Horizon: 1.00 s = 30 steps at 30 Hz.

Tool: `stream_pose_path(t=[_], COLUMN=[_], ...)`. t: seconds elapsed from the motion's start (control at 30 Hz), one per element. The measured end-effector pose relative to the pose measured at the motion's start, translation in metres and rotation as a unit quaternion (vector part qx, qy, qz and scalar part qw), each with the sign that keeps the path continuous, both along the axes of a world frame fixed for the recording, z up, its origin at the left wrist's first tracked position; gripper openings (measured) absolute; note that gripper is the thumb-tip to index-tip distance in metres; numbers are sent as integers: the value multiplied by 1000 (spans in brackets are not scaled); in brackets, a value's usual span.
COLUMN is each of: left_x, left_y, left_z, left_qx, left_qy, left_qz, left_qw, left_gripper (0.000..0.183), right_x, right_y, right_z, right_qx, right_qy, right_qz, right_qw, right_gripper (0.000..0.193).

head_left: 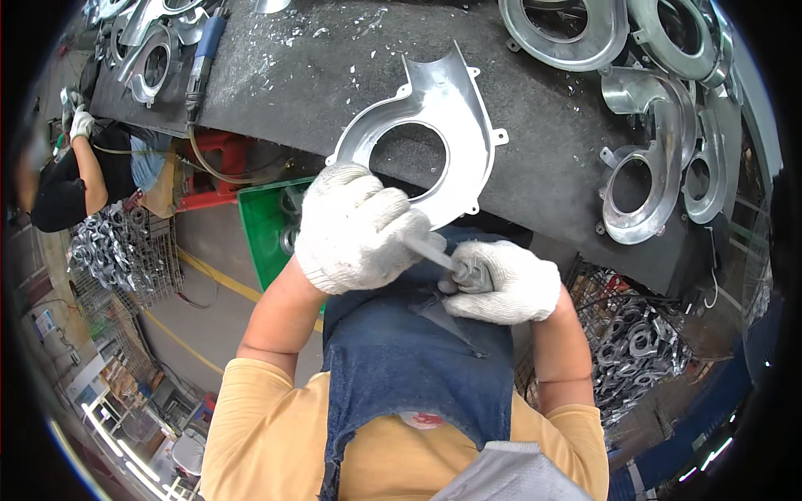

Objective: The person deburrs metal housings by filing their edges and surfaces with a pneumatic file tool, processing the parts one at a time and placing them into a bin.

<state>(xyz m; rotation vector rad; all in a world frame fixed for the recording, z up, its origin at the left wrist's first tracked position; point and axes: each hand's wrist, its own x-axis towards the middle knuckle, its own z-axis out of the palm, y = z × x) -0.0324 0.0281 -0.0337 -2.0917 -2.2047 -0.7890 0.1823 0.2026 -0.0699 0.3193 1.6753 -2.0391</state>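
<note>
A shiny cast-metal blower housing half (464,125), scroll-shaped with a large round hole, lies on the dark worktable with its near rim at the table's front edge. My left hand (359,230), in a white knit glove, is closed at the housing's lower left rim and covers part of it. Between my hands runs a flat-bladed hand tool (433,252), grey and slim. Its thicker grey end sits in the closed fingers of my gloved right hand (508,284), while the blade's other end disappears into my left fingers. Whether the left hand also touches the housing is hidden.
Similar housings (639,196) crowd the table's right side, others its far left. A blue-handled tool (205,58) with a hose lies at left. Metal flakes dot the worktable (276,100). Below stand a green crate (261,242) and wire baskets of metal parts (639,342). A co-worker (79,179) is at left.
</note>
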Motion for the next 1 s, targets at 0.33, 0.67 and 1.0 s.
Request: stream_pose_path(t=[0.33, 0.67, 1.0], left_x=[41, 15, 24], left_y=[9, -7, 6], left_z=[32, 26, -26], left_qx=[2, -4, 1], left_qy=[-11, -19, -8], left_qz=[81, 8, 9], left_qw=[997, 1000, 1000], left_gripper=[23, 25, 37], right_x=[-2, -10, 7], right_y=[-45, -3, 25], right_z=[9, 8, 7], right_qx=[554, 305, 55], right_qy=[-10, 16, 55], right_qz=[-334, -153, -8], right_qw=[762, 940, 997], right_gripper=[24, 20, 22])
